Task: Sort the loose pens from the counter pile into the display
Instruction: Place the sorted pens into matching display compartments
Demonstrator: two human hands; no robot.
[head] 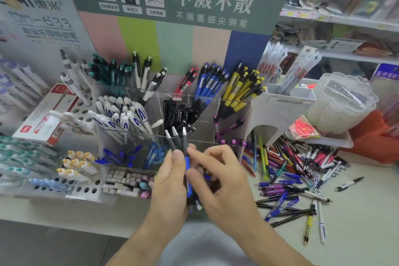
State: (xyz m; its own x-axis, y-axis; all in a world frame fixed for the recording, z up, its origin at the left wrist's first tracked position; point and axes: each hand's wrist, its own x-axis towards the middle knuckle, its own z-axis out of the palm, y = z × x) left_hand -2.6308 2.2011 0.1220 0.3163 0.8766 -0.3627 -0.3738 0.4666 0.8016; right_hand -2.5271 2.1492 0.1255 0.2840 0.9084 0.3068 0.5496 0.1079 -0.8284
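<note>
My left hand [169,181] grips a bunch of three blue-and-grey pens [177,139], tips up, in front of the clear acrylic display [172,97]. My right hand [218,176] pinches the blue barrel of the rightmost pen between thumb and fingers. The loose pen pile [289,170] lies on the white counter to the right of my hands. The display's compartments hold green, white, red, blue, yellow, black and purple pens sorted by colour.
A white holed pen rack [86,190] and a tray of erasers [125,181] stand at the front left. A white stand [276,110], stacked clear plastic trays [343,106] and an orange box [373,136] sit at the right. Shelves run behind.
</note>
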